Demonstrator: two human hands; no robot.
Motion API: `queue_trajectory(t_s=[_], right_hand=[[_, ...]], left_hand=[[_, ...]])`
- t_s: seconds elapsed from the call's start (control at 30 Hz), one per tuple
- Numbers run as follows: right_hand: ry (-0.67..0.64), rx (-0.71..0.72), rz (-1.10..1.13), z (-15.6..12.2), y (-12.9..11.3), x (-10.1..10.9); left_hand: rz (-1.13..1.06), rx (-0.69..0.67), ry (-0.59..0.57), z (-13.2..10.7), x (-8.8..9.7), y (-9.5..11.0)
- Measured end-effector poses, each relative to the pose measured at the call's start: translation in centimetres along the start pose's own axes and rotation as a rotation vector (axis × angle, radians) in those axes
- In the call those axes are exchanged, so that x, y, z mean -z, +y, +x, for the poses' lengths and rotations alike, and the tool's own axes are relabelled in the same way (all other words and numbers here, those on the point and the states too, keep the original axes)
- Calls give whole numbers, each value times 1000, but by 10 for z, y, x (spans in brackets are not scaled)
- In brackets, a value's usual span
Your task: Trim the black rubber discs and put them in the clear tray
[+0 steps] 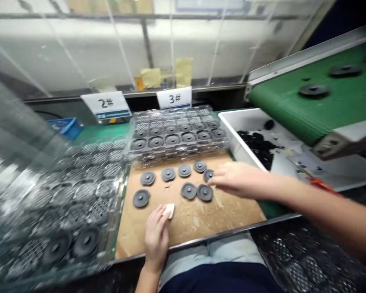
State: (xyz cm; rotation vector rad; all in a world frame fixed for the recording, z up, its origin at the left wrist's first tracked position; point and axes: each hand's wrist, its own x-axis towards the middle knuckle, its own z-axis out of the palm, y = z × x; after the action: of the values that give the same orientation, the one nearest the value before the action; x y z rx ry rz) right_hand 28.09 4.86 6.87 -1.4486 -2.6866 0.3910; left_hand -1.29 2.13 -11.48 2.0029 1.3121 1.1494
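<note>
My left hand is at the front of a brown board, fingers closed on a small white pad, perhaps folded cloth or foam. Over the right side of the board reaches my right hand, fingers stretched leftward. Its fingertips partly cover one dark grey round rubber-like part; whether they touch it I cannot tell. Just below the fingers lies another such disc, side by side with a third. Several more discs lie spread across the board's back and left, each with a small central knob.
Behind the board, a clear blister tray holds rows of discs. Stacked clear trays stand left, two discs in the front pockets. At right are a white bin with black pieces and a green conveyor carrying discs. Red-handled tool lies in the bin.
</note>
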Motion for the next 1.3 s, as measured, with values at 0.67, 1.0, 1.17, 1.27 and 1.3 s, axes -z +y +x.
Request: queue_trajectory(t_s=[0.67,1.0,1.17,1.27,1.3], right_hand=[[497,-737,-556,-70,146,170],[171,296,497,-29,-55,-45],[275,27,761,-25,-87,-100],[265,10,818,-15,-100,-110],[257,13,816,-9,-102,-113]], left_hand=[[-136,497,189,15,-9,30],[-1229,965,-342,5,-8,130],[-1206,1172,-426,0,15,109],[-1229,1212,-393,-7,27,99],[-1254,1211,-363,-9,31,96]])
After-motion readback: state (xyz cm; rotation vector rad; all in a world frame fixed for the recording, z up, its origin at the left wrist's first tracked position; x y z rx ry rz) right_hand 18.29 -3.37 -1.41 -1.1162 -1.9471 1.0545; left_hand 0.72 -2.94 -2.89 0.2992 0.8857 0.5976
